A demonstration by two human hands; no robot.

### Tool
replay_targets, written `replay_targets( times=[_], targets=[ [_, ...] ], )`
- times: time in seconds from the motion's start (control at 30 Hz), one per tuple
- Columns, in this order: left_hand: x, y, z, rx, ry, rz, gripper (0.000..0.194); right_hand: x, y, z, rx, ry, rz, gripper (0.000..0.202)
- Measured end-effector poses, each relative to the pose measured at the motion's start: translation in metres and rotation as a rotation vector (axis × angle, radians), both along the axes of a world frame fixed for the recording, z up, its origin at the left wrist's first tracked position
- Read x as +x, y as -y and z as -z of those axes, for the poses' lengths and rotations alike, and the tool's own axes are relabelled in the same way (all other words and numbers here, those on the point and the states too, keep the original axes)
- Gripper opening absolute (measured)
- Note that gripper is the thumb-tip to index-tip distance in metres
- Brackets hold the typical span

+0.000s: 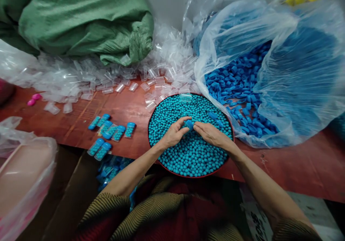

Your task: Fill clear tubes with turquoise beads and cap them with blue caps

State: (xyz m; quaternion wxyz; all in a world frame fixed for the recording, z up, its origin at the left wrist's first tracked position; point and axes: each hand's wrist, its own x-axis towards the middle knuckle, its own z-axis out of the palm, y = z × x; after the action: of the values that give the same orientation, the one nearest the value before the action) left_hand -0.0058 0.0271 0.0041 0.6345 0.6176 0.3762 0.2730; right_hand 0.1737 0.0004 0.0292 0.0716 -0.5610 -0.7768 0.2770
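Note:
My left hand [174,133] is over a round tray [149,140] full of turquoise beads [192,158]. Its thumb and forefinger curve around a small container with a blue cap [190,124]; the container's body is mostly hidden. From the other side, the pressed-together fingers of my right hand [211,133] touch that cap. Two loose blue caps [216,118] lie on the beads by the right hand. At the tray's far edge a clear plastic tube [185,97] rests on the beads.
Several filled, blue-capped containers [102,151] lie left of the tray. A heap of clear tubes [107,79] stretches along the back beside a green sack [86,21]. On the right, a clear plastic bag [299,86] spills blue caps [237,77]. A plastic-lined box [27,172] stands at lower left.

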Motion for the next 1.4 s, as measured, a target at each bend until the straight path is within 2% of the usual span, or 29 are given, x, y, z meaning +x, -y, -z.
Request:
replay_targets(
  times=[0.17, 0.3, 0.4, 0.5, 0.6, 0.77, 0.83, 0.9, 1.03, 1.2, 1.3, 1.4],
  targets=[
    [0.003, 0.007, 0.000, 0.095, -0.010, -0.073, 0.031, -0.003, 0.006, -0.001, 0.085, 0.187, -0.075, 0.027],
    [0.001, 0.012, -0.003, 0.075, -0.041, -0.052, 0.031, -0.003, 0.008, -0.004, 0.021, 0.094, -0.080, 0.026],
    [-0.002, 0.014, -0.005, 0.046, -0.031, -0.047, 0.037, -0.003, 0.009, -0.006, -0.015, -0.017, 0.000, 0.027],
    [-0.005, 0.015, -0.006, 0.029, -0.034, -0.004, 0.044, -0.004, 0.010, -0.006, -0.013, -0.033, 0.046, 0.029],
    [-0.006, 0.016, -0.005, 0.096, -0.077, 0.017, 0.044, -0.003, 0.010, -0.004, -0.013, -0.026, -0.010, 0.028],
    [-0.005, 0.016, -0.011, 0.259, -0.154, 0.024, 0.033, 0.002, 0.013, -0.001, 0.006, 0.001, -0.070, 0.029],
    [-0.005, 0.016, -0.013, 0.227, -0.141, 0.037, 0.032, 0.004, 0.015, -0.003, 0.032, 0.009, -0.091, 0.030],
    [-0.005, 0.017, -0.014, 0.123, -0.080, 0.045, 0.035, 0.004, 0.017, -0.007, 0.024, -0.026, -0.093, 0.031],
    [-0.002, 0.020, -0.011, -0.040, 0.029, 0.038, 0.039, -0.001, 0.022, -0.008, -0.027, -0.315, 0.100, 0.022],
    [0.001, 0.027, -0.008, -0.033, 0.018, -0.081, 0.042, -0.013, 0.028, 0.012, -0.021, -0.695, 0.323, 0.027],
    [0.000, 0.030, -0.006, 0.016, -0.013, -0.117, 0.034, -0.018, 0.032, 0.019, 0.009, -0.689, 0.353, 0.026],
    [0.001, 0.030, -0.006, 0.004, 0.011, -0.131, 0.031, -0.024, 0.037, 0.019, 0.135, -0.598, 0.377, 0.025]
  ],
)
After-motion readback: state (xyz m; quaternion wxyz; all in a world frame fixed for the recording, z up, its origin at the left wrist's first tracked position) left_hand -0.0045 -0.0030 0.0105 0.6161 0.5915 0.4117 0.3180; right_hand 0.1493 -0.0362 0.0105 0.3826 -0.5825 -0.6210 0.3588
